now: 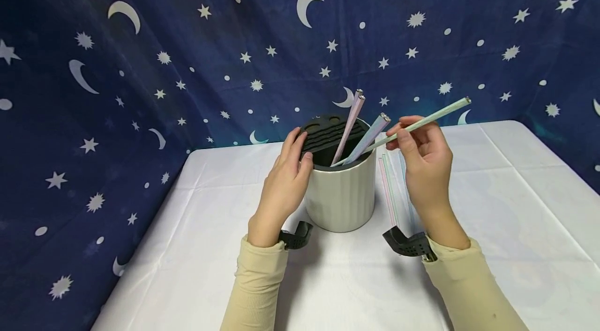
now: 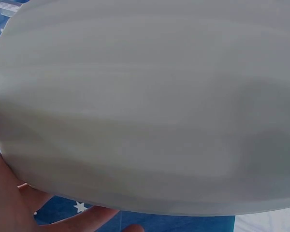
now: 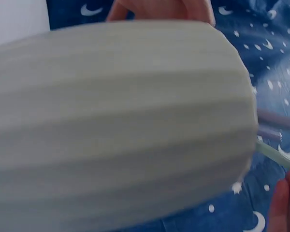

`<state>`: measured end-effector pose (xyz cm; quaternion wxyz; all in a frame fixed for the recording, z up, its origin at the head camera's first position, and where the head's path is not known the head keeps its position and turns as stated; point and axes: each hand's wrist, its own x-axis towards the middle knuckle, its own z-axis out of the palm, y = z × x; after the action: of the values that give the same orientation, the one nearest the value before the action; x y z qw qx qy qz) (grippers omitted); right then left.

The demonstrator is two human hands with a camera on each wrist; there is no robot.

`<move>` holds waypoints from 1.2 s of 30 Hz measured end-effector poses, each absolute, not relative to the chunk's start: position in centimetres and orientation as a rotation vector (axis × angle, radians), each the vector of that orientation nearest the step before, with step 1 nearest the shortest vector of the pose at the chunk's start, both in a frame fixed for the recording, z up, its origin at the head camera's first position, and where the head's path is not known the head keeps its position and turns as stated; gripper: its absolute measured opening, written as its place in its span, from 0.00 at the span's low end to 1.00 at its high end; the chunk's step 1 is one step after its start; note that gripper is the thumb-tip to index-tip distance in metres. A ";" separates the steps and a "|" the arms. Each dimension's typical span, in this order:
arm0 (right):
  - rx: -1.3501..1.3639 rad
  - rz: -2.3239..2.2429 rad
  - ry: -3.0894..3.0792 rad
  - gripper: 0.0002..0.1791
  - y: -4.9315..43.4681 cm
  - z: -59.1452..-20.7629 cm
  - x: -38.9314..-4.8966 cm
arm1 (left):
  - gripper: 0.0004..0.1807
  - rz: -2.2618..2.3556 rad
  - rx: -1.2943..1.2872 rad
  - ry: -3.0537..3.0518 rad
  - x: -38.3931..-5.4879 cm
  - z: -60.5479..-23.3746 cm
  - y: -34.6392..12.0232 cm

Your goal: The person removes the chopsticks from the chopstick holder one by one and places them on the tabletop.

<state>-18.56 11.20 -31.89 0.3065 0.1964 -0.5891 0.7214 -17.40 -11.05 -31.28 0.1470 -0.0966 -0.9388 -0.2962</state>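
Note:
A white ribbed utensil holder [image 1: 341,200] with a black slotted top [image 1: 323,135] stands upright on the table. My left hand [image 1: 285,180] rests against its left side, fingers extended along the rim and thumb at the near edge. My right hand [image 1: 427,164] pinches light green chopsticks [image 1: 438,113], whose lower ends slant down into the holder's opening; whether it is one or a pair I cannot tell. Pink chopsticks [image 1: 350,122] and blue chopsticks [image 1: 370,135] lean inside the same opening. In the right wrist view, the holder's wall [image 3: 121,116] hides most of the scene.
Behind my right wrist, several thin sticks in pink [image 1: 387,185], green and blue lie on the white-covered table [image 1: 187,258]. A dark blue curtain [image 1: 281,23] with moons and stars hangs behind and to the left. Both wrists carry black camera mounts [image 1: 407,243].

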 end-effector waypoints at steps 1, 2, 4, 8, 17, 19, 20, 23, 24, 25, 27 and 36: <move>0.517 1.918 -1.533 0.14 11.5 -31.8 -18.6 | 0.27 -0.853 -0.277 -2.701 -17.4 -31.3 -11.1; 0.512 1.925 -1.508 0.15 11.7 -31.7 -18.7 | 0.27 -0.853 -0.276 -2.698 -17.4 -31.3 -11.1; 0.498 1.957 -1.434 0.16 12.3 -31.4 -18.8 | 0.27 -0.854 -0.272 -2.695 -17.4 -31.3 -11.2; 0.466 2.035 -1.256 0.17 13.5 -31.2 -19.3 | 0.27 -0.853 -0.268 -2.689 -17.4 -31.3 -11.3; 0.306 2.210 -0.830 0.17 16.9 -30.9 -20.2 | 0.27 -0.861 -0.265 -2.686 -17.4 -31.2 -11.2; 0.271 2.216 -0.740 0.17 17.5 -31.0 -20.4 | 0.27 -0.861 -0.269 -2.686 -17.5 -31.2 -11.2; 0.256 2.211 -0.714 0.16 17.7 -31.0 -20.5 | 0.27 -0.860 -0.271 -2.687 -17.5 -31.1 -11.2; 0.228 2.200 -0.707 0.16 18.3 -31.5 -20.9 | 0.27 -0.859 -0.271 -2.688 -17.5 -31.1 -11.2; 0.224 2.197 -0.741 0.17 18.4 -31.8 -21.0 | 0.27 -0.860 -0.271 -2.687 -17.5 -31.1 -11.2; 0.218 2.188 -0.797 0.17 18.5 -32.1 -21.1 | 0.27 -0.860 -0.271 -2.688 -17.5 -31.1 -11.2; 0.193 2.181 -0.951 0.17 18.6 -32.9 -21.4 | 0.27 -0.860 -0.268 -2.691 -17.5 -31.2 -11.2; -0.087 1.911 -1.900 0.20 19.1 -36.5 -22.5 | 0.27 -0.870 -0.269 -2.707 -17.5 -31.2 -10.9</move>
<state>-22.49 19.09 -36.54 0.2211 -0.0313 -0.6872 0.6913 -17.45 -10.92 -31.24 0.1423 -0.0931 -0.9382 -0.3016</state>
